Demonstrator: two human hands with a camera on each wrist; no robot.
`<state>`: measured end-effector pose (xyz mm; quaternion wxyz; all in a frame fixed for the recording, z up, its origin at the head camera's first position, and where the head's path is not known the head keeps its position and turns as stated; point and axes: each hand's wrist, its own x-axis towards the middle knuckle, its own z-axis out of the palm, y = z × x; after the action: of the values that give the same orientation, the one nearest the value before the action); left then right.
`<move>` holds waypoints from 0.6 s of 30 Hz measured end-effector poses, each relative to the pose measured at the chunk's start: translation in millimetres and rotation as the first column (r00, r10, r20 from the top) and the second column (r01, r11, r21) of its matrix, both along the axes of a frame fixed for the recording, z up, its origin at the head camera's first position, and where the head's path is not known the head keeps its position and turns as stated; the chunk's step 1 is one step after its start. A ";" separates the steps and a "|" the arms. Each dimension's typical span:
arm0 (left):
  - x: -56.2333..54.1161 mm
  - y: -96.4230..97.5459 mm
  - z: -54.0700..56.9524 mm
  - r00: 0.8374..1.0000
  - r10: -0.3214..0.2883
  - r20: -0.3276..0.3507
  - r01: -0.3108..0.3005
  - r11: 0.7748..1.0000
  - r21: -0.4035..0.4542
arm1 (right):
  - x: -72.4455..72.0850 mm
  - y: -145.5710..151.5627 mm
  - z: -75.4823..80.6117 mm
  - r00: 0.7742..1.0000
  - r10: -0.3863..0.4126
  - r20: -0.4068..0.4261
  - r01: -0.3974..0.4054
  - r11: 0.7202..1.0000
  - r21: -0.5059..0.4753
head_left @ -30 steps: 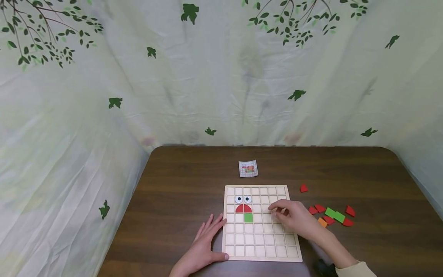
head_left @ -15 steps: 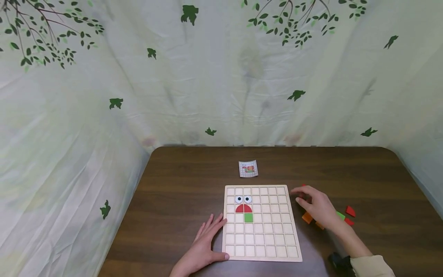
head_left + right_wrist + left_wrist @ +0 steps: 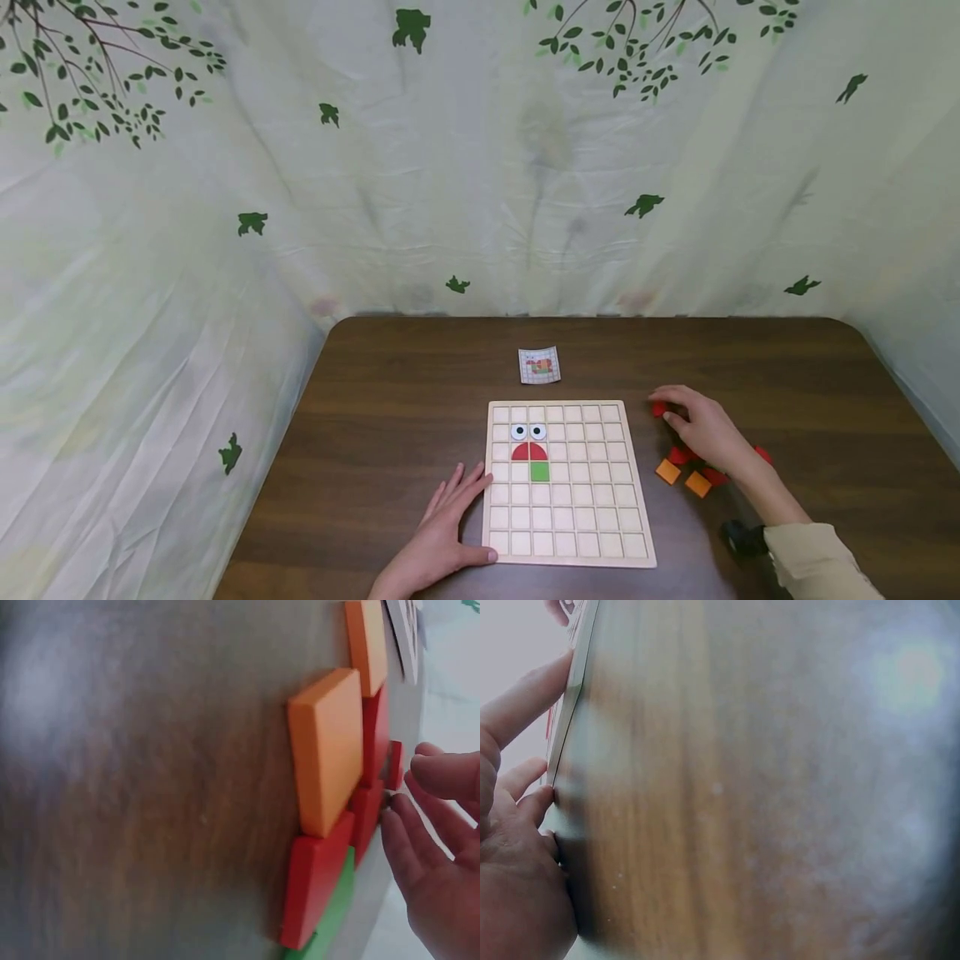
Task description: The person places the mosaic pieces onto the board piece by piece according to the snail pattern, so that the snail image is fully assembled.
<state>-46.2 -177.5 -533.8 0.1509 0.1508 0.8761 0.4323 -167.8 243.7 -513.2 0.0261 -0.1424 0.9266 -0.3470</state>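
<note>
On the table lies a pale wooden grid board [image 3: 566, 498]. It bears two round eye pieces [image 3: 528, 432], two red quarter-round pieces [image 3: 528, 452] and a green square [image 3: 539, 472]. My left hand [image 3: 442, 533] rests against the board's left edge, thumb at the near corner and fingers spread along the side; the left wrist view shows fingertips at that edge [image 3: 576, 690]. Right of the board, my right hand [image 3: 705, 429] reaches over a lone red piece [image 3: 658, 409], index finger and thumb on either side of it. In the right wrist view, the fingertips are right by this red piece [image 3: 396, 765].
Orange squares [image 3: 698, 483] and red pieces [image 3: 715, 477] lie beneath and beside the right wrist, with a green piece [image 3: 330, 915] among them. A small picture card [image 3: 539, 366] lies beyond the board. A leaf-printed curtain [image 3: 480, 167] hangs behind the table [image 3: 420, 367].
My right hand has moved from over the board's right side to the lone red piece, uncovering orange squares. My left hand has stayed at the board's edge.
</note>
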 end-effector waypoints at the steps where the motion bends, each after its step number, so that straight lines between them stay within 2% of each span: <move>1: 0.0 0.1 0.2 1.000 0.000 0.001 0.000 1.000 0.000 | -0.5 0.2 -1.2 1.000 0.007 0.006 -0.007 1.000 -0.002; 12: 0.2 0.4 1.0 1.000 -0.002 -0.004 0.002 1.000 -0.001 | -4.3 -1.0 -6.8 1.000 -0.014 -0.015 0.014 1.000 0.012; 18: -0.7 1.0 1.8 1.000 0.004 0.003 -0.004 1.000 -0.008 | -3.5 -1.6 -7.3 0.999 -0.033 0.013 0.032 0.999 0.027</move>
<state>-46.9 -176.4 -532.0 0.1520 0.1477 0.8779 0.4293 -171.3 242.1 -520.6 0.0285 -0.1247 0.9332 -0.3359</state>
